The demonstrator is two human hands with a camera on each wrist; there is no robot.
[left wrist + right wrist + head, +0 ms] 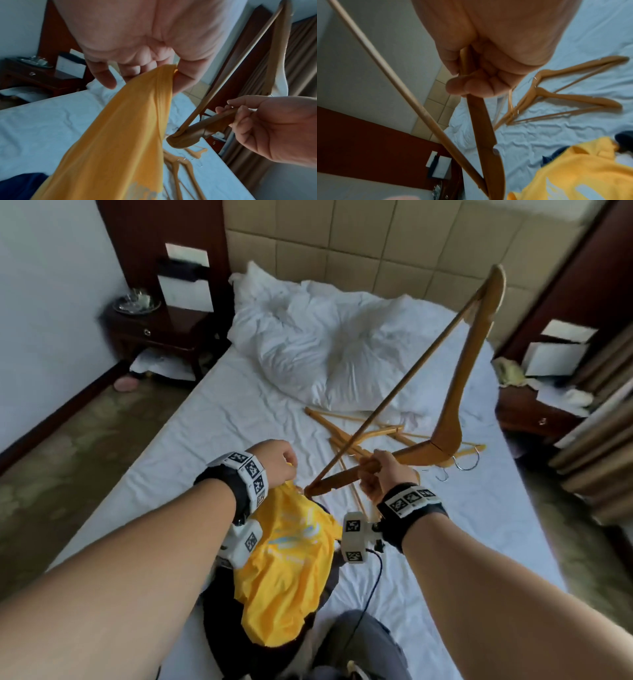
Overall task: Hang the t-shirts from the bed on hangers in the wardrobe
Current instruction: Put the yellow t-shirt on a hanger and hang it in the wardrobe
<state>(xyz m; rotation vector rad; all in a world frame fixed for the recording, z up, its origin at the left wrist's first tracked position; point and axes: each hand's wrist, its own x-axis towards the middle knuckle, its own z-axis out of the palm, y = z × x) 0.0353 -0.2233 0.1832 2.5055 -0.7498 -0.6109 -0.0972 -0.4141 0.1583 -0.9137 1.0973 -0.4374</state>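
Head view: early days here. The left hand has the yellow shirt bunched up by one edge and lifted off the bed, the rest trailing down over a dark garment beneath. The right hand is wrapped round one arm of a wooden hanger, tilted steeply, its near tip just beside the shirt's raised edge. Shirt not on the hanger yet; spare hangers lie on the sheet beyond, and no wardrobe in sight, so threading and hanging are all still to come.

Left wrist: fingers pinch the yellow fabric, cloth falling away below. Hanger tip is close beside the fabric, apart from it, I think; the angle is awkward.

Right wrist: fist closed firmly on the hanger arm, the bar running off at an angle. The shirt sits below the tip, near it.
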